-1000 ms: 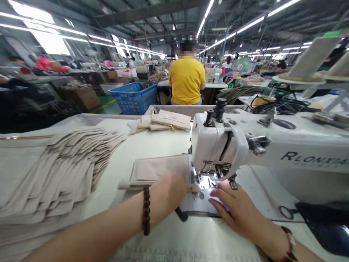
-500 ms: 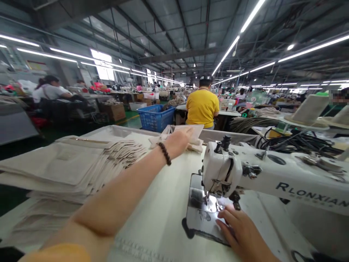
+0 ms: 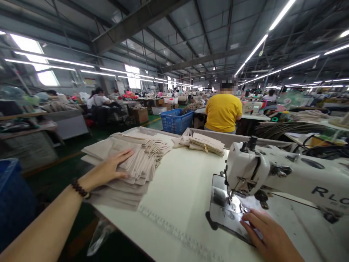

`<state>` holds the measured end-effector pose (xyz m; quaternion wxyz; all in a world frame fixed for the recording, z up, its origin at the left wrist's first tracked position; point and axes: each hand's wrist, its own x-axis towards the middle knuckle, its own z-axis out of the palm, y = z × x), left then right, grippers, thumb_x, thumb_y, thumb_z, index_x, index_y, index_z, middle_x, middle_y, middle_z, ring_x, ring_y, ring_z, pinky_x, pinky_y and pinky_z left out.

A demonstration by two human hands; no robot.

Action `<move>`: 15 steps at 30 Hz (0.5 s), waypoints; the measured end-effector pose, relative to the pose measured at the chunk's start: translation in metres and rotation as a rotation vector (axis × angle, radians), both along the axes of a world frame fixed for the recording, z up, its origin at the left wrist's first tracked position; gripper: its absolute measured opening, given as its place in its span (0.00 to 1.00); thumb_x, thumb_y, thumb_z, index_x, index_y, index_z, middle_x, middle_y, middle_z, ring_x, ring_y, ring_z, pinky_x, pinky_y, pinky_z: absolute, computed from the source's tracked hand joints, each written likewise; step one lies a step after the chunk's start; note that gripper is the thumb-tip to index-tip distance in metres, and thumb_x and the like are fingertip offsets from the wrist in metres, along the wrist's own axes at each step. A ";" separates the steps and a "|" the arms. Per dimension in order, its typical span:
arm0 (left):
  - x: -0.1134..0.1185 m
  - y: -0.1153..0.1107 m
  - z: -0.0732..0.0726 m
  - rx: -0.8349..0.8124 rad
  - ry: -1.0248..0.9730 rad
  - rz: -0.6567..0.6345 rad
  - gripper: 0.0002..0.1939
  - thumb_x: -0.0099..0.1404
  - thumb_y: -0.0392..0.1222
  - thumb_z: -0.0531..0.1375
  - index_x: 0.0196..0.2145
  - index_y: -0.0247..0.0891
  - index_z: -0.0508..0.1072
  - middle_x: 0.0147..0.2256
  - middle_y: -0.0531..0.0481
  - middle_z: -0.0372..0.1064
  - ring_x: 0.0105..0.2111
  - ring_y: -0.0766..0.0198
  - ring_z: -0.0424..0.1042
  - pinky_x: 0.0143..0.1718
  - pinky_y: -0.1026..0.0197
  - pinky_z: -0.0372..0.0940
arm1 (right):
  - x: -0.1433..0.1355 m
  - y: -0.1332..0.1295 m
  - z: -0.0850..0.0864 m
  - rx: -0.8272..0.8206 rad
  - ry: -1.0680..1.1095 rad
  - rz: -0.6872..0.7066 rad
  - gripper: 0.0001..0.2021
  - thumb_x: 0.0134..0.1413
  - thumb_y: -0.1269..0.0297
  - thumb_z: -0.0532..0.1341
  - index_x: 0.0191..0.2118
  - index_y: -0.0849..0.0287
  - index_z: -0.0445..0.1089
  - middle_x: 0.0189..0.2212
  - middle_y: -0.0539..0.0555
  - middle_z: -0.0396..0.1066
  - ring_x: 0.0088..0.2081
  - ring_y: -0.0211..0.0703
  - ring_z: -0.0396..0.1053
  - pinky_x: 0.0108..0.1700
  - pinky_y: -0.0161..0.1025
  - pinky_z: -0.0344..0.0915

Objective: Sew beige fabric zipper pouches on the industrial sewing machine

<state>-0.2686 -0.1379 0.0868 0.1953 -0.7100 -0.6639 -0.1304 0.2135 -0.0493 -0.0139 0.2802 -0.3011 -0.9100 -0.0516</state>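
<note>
My left hand (image 3: 117,165) lies with fingers spread on a stack of beige fabric pieces (image 3: 136,178) at the left of the table. The pieces overlap in a fanned pile, their folded edges facing right. On the sewing machine's metal plate (image 3: 222,198), my right hand (image 3: 264,229) rests with thumb and index finger apart, just right of the needle. No cloth shows under the needle of the white sewing machine (image 3: 245,171). A smaller pile of folded beige pieces (image 3: 207,143) sits at the table's back edge, apart from both hands.
A printed ruler scale (image 3: 174,233) runs along the front of the pale table (image 3: 180,185). Behind stand a blue plastic basket (image 3: 176,122) and a seated person in a yellow shirt (image 3: 223,111). Another blue container (image 3: 13,203) is at the far left.
My left hand has left the small back pile, letting go of the piece there, and moved left onto the large stack. The view has turned left; my right hand stays by the needle.
</note>
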 end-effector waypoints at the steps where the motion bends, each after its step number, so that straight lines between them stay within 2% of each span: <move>1: -0.001 -0.001 -0.002 -0.007 -0.005 -0.006 0.23 0.63 0.46 0.52 0.54 0.34 0.58 0.55 0.41 0.56 0.52 0.59 0.60 0.49 0.52 0.58 | 0.000 0.001 0.001 0.037 -0.014 0.016 0.08 0.57 0.64 0.50 0.31 0.56 0.65 0.26 0.51 0.67 0.29 0.38 0.66 0.31 0.34 0.63; 3: 0.002 -0.001 0.001 -0.004 -0.009 -0.006 0.22 0.62 0.45 0.52 0.52 0.33 0.61 0.54 0.42 0.58 0.51 0.60 0.61 0.50 0.53 0.57 | 0.002 0.002 0.003 0.149 -0.029 0.057 0.08 0.57 0.65 0.50 0.32 0.56 0.65 0.27 0.52 0.68 0.29 0.39 0.66 0.32 0.35 0.63; 7: 0.004 0.004 0.017 0.009 -0.058 -0.001 0.18 0.63 0.46 0.50 0.47 0.33 0.66 0.49 0.47 0.64 0.48 0.63 0.64 0.50 0.55 0.57 | 0.008 -0.001 0.013 0.352 -0.054 0.099 0.09 0.57 0.65 0.50 0.33 0.57 0.66 0.28 0.53 0.69 0.30 0.41 0.66 0.37 0.39 0.61; 10: 0.002 0.001 0.027 -0.065 -0.146 -0.015 0.19 0.64 0.47 0.49 0.46 0.34 0.67 0.50 0.50 0.64 0.49 0.65 0.64 0.51 0.55 0.56 | 0.015 -0.008 0.025 0.400 -0.086 0.104 0.09 0.56 0.63 0.51 0.33 0.57 0.67 0.28 0.53 0.70 0.29 0.41 0.66 0.37 0.39 0.60; 13: 0.001 -0.007 0.028 -0.143 -0.234 -0.047 0.21 0.63 0.51 0.49 0.46 0.34 0.67 0.50 0.52 0.64 0.48 0.65 0.64 0.51 0.57 0.55 | 0.017 -0.018 0.039 0.393 -0.065 0.095 0.10 0.56 0.60 0.52 0.33 0.57 0.68 0.27 0.53 0.70 0.28 0.41 0.66 0.35 0.39 0.60; 15: 0.003 -0.011 0.028 -0.037 -0.305 0.021 0.21 0.64 0.51 0.47 0.42 0.33 0.69 0.44 0.55 0.69 0.43 0.65 0.68 0.48 0.59 0.59 | 0.013 -0.029 0.048 0.380 -0.019 0.097 0.09 0.55 0.59 0.54 0.34 0.56 0.68 0.27 0.53 0.70 0.29 0.41 0.67 0.35 0.38 0.61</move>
